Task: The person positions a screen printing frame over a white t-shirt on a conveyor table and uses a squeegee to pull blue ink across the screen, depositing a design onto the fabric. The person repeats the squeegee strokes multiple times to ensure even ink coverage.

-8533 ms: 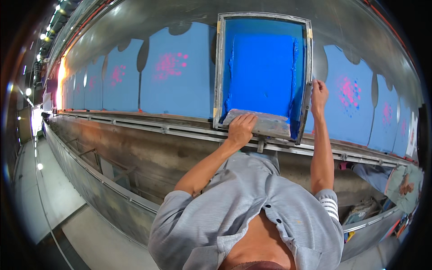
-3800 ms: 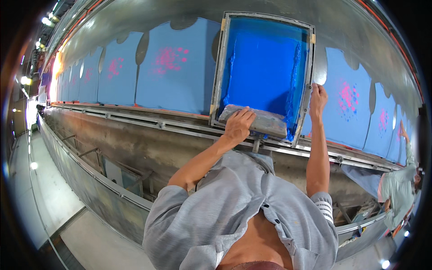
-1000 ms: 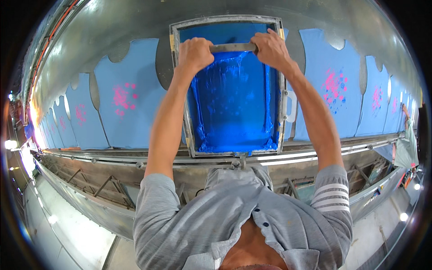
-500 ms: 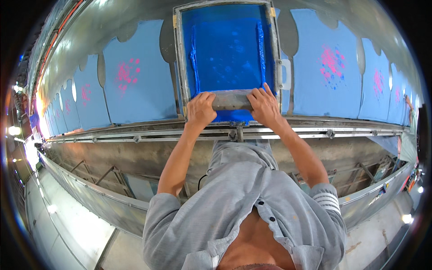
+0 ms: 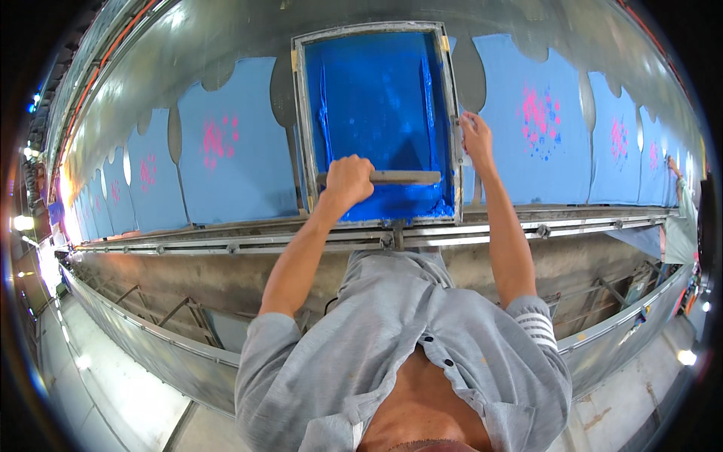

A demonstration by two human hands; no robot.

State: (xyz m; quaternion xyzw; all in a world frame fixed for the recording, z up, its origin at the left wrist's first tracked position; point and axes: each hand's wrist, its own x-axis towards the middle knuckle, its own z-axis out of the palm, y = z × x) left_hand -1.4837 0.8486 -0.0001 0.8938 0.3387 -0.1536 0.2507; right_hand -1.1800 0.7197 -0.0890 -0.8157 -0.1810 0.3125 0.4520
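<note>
While left hand (image 5: 349, 181) clamps squeegee (image 5: 408, 178) inside near edge of frame (image 5: 300, 98), presumably steadying it, right hand (image 5: 477, 139) grips side handle (image 5: 466, 160).

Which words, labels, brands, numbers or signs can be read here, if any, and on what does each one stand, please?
None can be read.
Frame and squeegee: no lettering that I can make out.
Cloth pieces: pink spots, some with blue, not letters.
Shirt: white stripes on the right sleeve, no words seen.
Small things at far right: too small and blurred to tell.
</note>
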